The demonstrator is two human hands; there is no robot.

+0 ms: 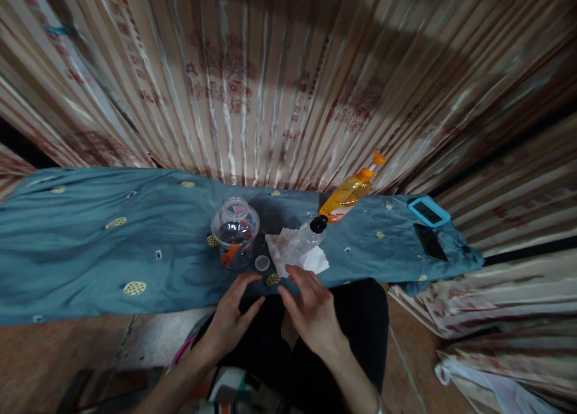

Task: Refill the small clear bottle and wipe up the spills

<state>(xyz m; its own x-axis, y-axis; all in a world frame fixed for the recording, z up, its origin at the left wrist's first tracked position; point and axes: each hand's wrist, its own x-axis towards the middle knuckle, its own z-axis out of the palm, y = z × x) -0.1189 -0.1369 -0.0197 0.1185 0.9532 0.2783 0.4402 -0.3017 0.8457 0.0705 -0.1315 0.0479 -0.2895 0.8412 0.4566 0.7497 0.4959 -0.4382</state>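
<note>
My left hand (235, 313) hovers over my lap at the cloth's front edge, fingers apart and holding nothing. Close by on the right, my right hand (311, 309) is likewise empty, its thumb and fingers spread. Just beyond the hands lies a small round clear cap (262, 262). To its left stands a wide-bodied clear plastic jar (237, 234) with an orange label and an uncovered mouth. A clear bottle with a black top (307, 237) stands on crumpled white tissue (318, 260), nearest to my right fingertips.
A pump bottle of orange-yellow liquid (347, 196) stands behind the clear bottle. Farther right are a blue-framed digital timer (429, 211) and a dark phone (430, 243). The bench has a blue-green cloth (81, 252) with yellow patterns. Beige curtains (270, 89) hang behind and at the right.
</note>
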